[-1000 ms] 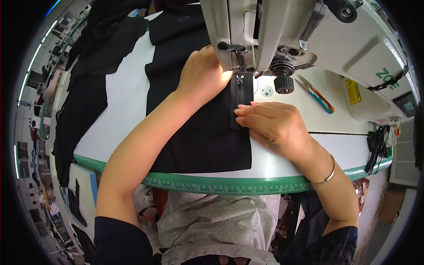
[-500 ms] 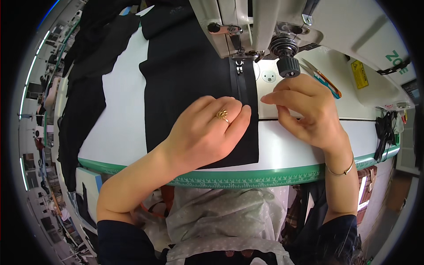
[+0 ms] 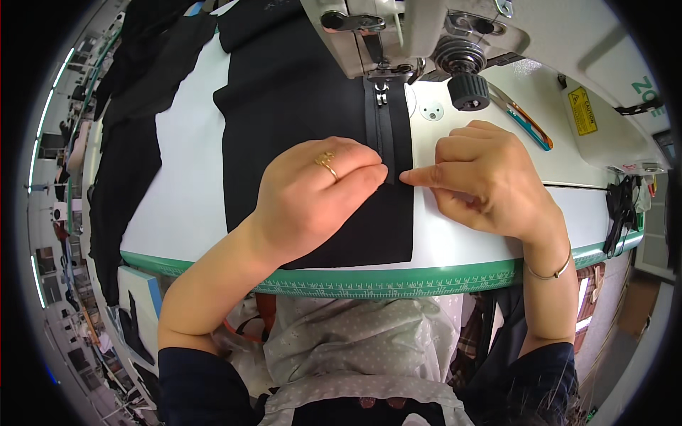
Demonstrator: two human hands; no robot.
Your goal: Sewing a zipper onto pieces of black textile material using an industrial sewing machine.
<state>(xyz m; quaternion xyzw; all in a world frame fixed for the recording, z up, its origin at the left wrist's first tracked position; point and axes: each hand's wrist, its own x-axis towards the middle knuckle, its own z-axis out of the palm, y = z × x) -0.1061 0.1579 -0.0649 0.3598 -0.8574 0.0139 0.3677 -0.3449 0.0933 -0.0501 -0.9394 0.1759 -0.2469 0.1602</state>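
Observation:
A black fabric panel (image 3: 298,106) lies flat under the sewing machine's presser foot (image 3: 381,94). Along its right side runs a narrow black strip (image 3: 384,135) that looks like zipper tape, coming down from the foot. My left hand (image 3: 316,192), wearing a gold ring, pinches the lower end of this strip; the fingertips hide the end itself. Just across from it, my right hand (image 3: 486,181) points its index finger to the panel's right edge, the tip at or on the cloth. Its other fingers are loosely curled and hold nothing visible.
The sewing machine head (image 3: 419,35) with its dark tension knob (image 3: 467,91) overhangs the far side. Thread snips (image 3: 526,121) lie at the right on the machine bed. More black fabric (image 3: 131,142) drapes over the left side. A green measuring tape (image 3: 383,282) runs along the front edge.
My right index finger has stretched out leftward to the panel's edge. My left hand has shifted slightly left, its fingertips now pinched at the strip's end. The view has moved slightly.

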